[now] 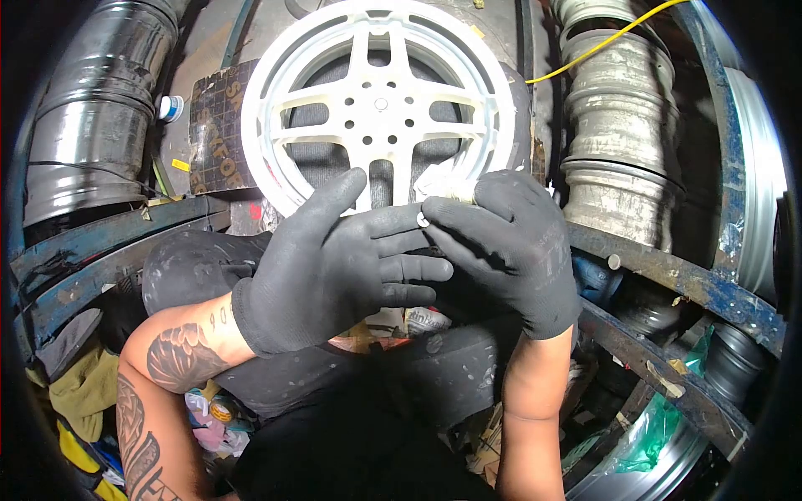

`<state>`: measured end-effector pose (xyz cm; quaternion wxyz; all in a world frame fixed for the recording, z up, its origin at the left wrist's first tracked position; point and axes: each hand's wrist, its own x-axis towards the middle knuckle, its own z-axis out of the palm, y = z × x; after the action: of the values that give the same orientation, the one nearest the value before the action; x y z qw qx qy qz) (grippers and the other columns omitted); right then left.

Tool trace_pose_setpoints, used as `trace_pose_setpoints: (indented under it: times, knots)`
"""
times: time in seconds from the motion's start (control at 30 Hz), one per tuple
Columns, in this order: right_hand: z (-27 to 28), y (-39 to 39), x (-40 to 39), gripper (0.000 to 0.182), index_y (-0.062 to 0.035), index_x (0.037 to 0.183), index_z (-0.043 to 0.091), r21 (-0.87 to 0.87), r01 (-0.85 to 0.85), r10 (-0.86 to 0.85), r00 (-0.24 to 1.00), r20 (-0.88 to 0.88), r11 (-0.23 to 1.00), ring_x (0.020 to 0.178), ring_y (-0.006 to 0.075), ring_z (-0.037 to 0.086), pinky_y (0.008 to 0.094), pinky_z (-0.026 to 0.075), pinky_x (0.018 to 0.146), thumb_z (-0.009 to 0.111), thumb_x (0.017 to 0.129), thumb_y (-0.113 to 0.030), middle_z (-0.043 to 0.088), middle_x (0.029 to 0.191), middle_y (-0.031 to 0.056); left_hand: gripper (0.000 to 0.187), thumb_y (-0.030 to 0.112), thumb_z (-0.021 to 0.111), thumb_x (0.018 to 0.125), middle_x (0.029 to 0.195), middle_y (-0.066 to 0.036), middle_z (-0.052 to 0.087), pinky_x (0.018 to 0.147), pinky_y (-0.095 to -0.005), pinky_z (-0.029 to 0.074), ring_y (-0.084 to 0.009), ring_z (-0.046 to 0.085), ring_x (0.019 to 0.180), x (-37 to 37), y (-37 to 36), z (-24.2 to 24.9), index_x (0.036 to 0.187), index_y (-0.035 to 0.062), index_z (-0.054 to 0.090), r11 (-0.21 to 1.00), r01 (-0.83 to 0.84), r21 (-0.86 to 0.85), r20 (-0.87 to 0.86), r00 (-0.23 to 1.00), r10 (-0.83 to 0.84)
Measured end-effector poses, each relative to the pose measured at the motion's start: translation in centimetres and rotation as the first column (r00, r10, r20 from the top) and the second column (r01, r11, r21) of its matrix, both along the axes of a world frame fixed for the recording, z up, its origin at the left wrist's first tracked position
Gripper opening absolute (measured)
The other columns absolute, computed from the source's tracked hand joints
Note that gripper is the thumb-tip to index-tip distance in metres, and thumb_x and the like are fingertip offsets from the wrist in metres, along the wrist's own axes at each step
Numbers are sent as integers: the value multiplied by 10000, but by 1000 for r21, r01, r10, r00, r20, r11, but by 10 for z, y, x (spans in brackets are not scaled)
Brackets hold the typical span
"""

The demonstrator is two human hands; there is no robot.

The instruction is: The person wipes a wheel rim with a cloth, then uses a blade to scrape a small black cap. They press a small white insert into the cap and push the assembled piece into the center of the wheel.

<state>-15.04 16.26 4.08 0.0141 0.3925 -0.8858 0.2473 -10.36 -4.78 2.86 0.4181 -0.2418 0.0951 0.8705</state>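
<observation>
Both hands wear dark grey gloves and are raised in front of a white multi-spoke wheel rim (pixel 380 149). My left hand (pixel 334 259) is spread, its palm facing inward, with nothing held in it. The fingers of my right hand (pixel 510 242) are pinched together beside the left index fingertip. Between the right fingertips shows a small whitish piece (pixel 423 220), too small to name. Some white material (pixel 447 185) appears just behind the right fingers, partly hidden by them.
Stacked metal rims stand at left (pixel 100 108) and right (pixel 622 125), along blue metal rack bars (pixel 668 271). A yellow cable (pixel 606 42) crosses the upper right. Tape and cloths lie lower left, beside a tan glove (pixel 83 392).
</observation>
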Motion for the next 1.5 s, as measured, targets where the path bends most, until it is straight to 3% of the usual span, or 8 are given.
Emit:
trace_pose_setpoints:
  times: [0.4, 0.57, 0.77, 0.9, 1.1, 1.23, 1.3, 1.5]
  knots:
    - [-2, -11, 7, 107, -48, 921, 711, -297, 405, -168, 791, 589, 865, 770, 148, 616, 277, 484, 707, 687, 837, -110, 652, 841, 62, 605, 464, 400, 971, 1077, -134, 642, 829, -321, 461, -183, 621, 901, 1, -1, 1, 1257, -57, 514, 940, 1, -341, -326, 938, -119]
    - [8, -17, 13, 148, 20, 930, 698, -254, 631, -70, 442, 894, 733, 798, 50, 583, 211, 473, 721, 673, 879, -117, 665, 894, 13, 251, 192, 510, 961, 943, -64, 636, 767, -260, 477, -110, 595, 823, -2, -3, -3, 1081, -16, 587, 650, -65, -757, -427, 802, -417]
    - [11, -18, 15, 126, 16, 918, 698, -198, 638, -126, 426, 896, 744, 787, 53, 591, 216, 480, 705, 665, 883, -100, 674, 885, 15, 109, 56, 551, 931, 887, -22, 633, 754, -229, 477, -70, 579, 820, -4, 0, 2, 1001, 8, 620, 475, -183, -861, -431, 759, -489]
    - [3, -16, 16, 102, -5, 914, 699, -272, 512, -163, 652, 740, 815, 775, 97, 617, 234, 488, 700, 685, 851, -84, 683, 875, 53, 127, 109, 667, 852, 797, -31, 669, 552, -220, 484, -53, 585, 643, 2, 2, 1, 940, 17, 674, 471, -270, -840, -473, 788, -393]
    - [3, -26, 17, 127, -88, 880, 702, -212, 323, -287, 940, 183, 922, 766, 261, 646, 321, 505, 697, 728, 757, -76, 673, 904, 107, 178, 143, 684, 851, 825, -43, 672, 650, -234, 502, -48, 599, 732, 2, -3, -14, 976, 16, 675, 339, -521, -784, -616, 579, -534]
    - [5, -26, 13, 209, -103, 878, 703, -92, 182, -201, 943, -267, 979, 854, 302, 636, 375, 510, 749, 757, 679, -69, 654, 1049, 102, 237, 233, 648, 902, 880, -44, 674, 703, -245, 506, -69, 611, 764, -5, -6, -6, 966, 6, 676, 585, -251, -771, -529, 765, -368]
    - [6, -19, 14, 291, -107, 965, 687, -81, 138, -155, 949, -273, 987, 872, 300, 626, 387, 502, 752, 763, 685, -119, 653, 1025, 95, 277, 267, 620, 928, 890, -41, 671, 705, -248, 509, -79, 612, 758, -7, -12, -3, 960, -3, 672, 777, -167, -607, -502, 838, -211]
    - [5, -9, 23, 443, -105, 1080, 667, -111, 96, -122, 960, -254, 989, 918, 293, 617, 410, 498, 821, 801, 662, -159, 636, 1094, 83, 255, 227, 608, 935, 865, -26, 664, 698, -231, 509, -70, 609, 763, -8, -12, 11, 987, -17, 666, 676, -83, -732, -437, 819, -373]
